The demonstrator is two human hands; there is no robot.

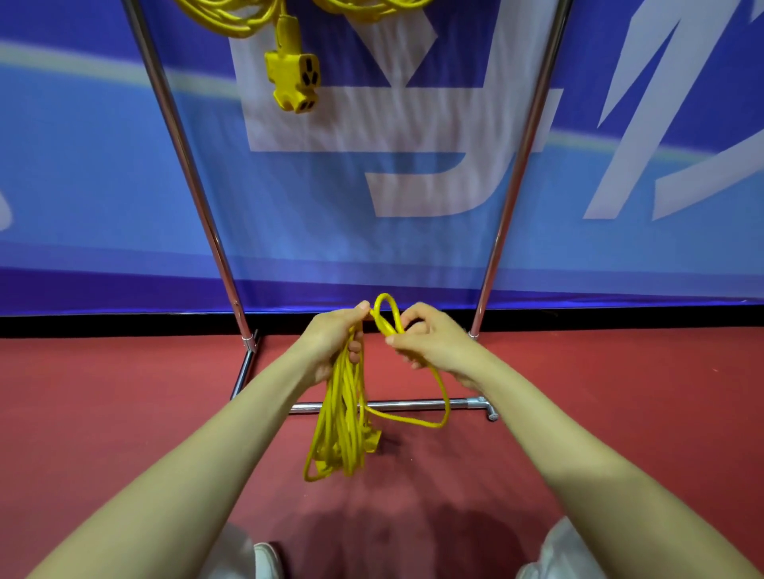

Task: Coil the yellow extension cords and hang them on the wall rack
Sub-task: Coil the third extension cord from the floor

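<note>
the long, thin yellow extension cord (339, 434) is gathered into a bundle of narrow loops that hangs straight down from the left hand (330, 343), whose fingers are curled round the top of the bundle with the thumb laid along its upper edge. the right hand (434, 343), just beside the left, pinches a single strand of the same cord between thumb and curled fingers. between the two hands, and rising a little above them, the strand forms a small upright loop (388, 310). below the right hand a slack loop (444, 405) of the cord droops down and swings back toward the bundle. a blocky yellow socket end (372, 443) shows at the bundle's lower part, below the left hand.

beyond both hands stands the chrome tubular rack (182, 165), its two uprights rising to either side of them and its low base bar (413, 406) crossing beneath them. far above the hands, a coiled yellow hung cord (231, 18) is draped at the top of the rack, its yellow three-outlet block (295, 78) dangling down; part of a second yellow coil (372, 4) shows to its right.

behind the rack hangs a blue fabric banner (82, 165) with large white shapes. under the hands lies a dull red floor (124, 413). nearest the person, a white shoe (266, 560) and pale trousers (566, 549) show below the forearms.
</note>
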